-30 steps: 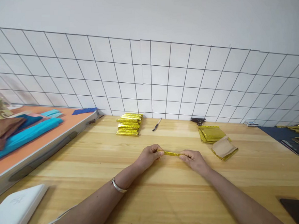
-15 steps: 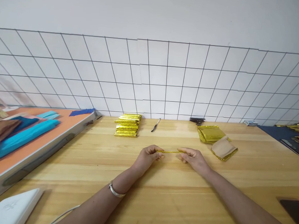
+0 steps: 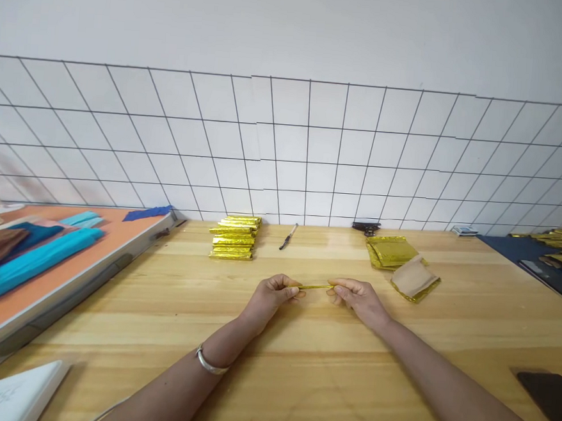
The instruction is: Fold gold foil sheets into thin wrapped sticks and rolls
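Observation:
A thin gold foil strip (image 3: 315, 287) is stretched level between my two hands, over the middle of the wooden table (image 3: 270, 364). My left hand (image 3: 275, 293) pinches its left end between thumb and fingers. At the other end, my right hand (image 3: 354, 298) has its thumb and fingertips closed on the strip. Beyond my left hand lies a row of folded gold strips (image 3: 233, 238). To the right of my right hand are gold foil sheets (image 3: 390, 252) and a brown-backed piece with gold edges (image 3: 415, 279).
A pen (image 3: 288, 236) and a black clip (image 3: 366, 227) lie near the tiled wall. On the left, cloths (image 3: 41, 264) cover part of an orange surface. A white box (image 3: 18, 391) is at front left, a dark flat object (image 3: 549, 399) at front right.
The whole view has shifted slightly, so most things appear a little further left. Both hands still hold the strip, which now tilts slightly, its right end higher.

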`<action>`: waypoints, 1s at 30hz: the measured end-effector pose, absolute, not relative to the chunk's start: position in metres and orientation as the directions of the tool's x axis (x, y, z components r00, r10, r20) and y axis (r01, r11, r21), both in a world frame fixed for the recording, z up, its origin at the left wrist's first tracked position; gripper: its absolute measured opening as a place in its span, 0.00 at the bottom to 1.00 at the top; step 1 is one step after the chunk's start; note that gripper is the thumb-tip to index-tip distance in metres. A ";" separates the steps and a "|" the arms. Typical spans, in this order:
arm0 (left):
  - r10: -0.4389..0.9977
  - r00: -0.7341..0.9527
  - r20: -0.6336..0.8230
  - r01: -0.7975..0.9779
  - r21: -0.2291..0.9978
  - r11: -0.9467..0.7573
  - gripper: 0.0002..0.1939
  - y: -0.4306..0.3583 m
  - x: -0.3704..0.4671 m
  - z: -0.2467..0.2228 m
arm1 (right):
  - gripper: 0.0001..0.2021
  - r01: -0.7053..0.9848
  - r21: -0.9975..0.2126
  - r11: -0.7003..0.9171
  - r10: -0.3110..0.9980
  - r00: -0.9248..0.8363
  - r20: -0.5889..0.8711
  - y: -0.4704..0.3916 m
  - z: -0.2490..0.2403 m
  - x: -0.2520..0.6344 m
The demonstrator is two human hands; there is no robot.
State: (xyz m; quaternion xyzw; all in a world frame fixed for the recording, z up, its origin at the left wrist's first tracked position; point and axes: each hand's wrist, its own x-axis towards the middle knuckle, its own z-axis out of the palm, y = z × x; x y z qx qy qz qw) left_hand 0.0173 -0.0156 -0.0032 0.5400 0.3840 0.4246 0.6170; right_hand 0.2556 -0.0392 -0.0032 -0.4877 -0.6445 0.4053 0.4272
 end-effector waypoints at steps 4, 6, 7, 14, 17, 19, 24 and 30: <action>0.926 0.377 0.031 -0.004 0.999 -0.032 0.13 -0.014 0.016 -0.005 | 0.21 0.356 -0.908 0.223 0.974 -0.127 0.189 -0.042 -0.005 0.255; 0.920 0.380 0.095 0.090 0.986 -0.139 0.11 -0.012 0.014 -0.005 | 0.18 0.406 -0.877 0.256 0.967 -0.126 0.224 -0.043 -0.003 0.255; 0.914 0.386 0.125 0.153 0.968 -0.197 0.11 -0.011 0.013 -0.005 | 0.17 0.429 -0.860 0.275 0.961 -0.131 0.242 -0.043 -0.001 0.255; 0.747 0.605 0.276 0.507 0.590 -0.628 0.11 -0.020 0.020 0.001 | 0.14 0.549 -0.732 0.404 0.914 -0.257 0.313 -0.043 -0.001 0.250; 0.705 0.648 0.290 0.548 0.465 -0.695 0.11 -0.028 0.027 0.003 | 0.14 0.602 -0.632 0.488 0.873 -0.343 0.348 -0.047 -0.006 0.244; 0.691 0.664 0.285 0.559 0.425 -0.712 0.11 -0.032 0.031 0.002 | 0.14 0.624 -0.584 0.519 0.855 -0.374 0.360 -0.049 -0.007 0.240; 0.698 0.662 0.274 0.591 0.381 -0.711 0.11 -0.037 0.035 0.002 | 0.13 0.666 -0.476 0.574 0.819 -0.455 0.351 -0.054 -0.004 0.234; 0.707 0.661 0.251 0.601 0.386 -0.699 0.11 -0.038 0.034 0.006 | 0.14 0.677 -0.436 0.593 0.805 -0.514 0.295 -0.055 -0.002 0.233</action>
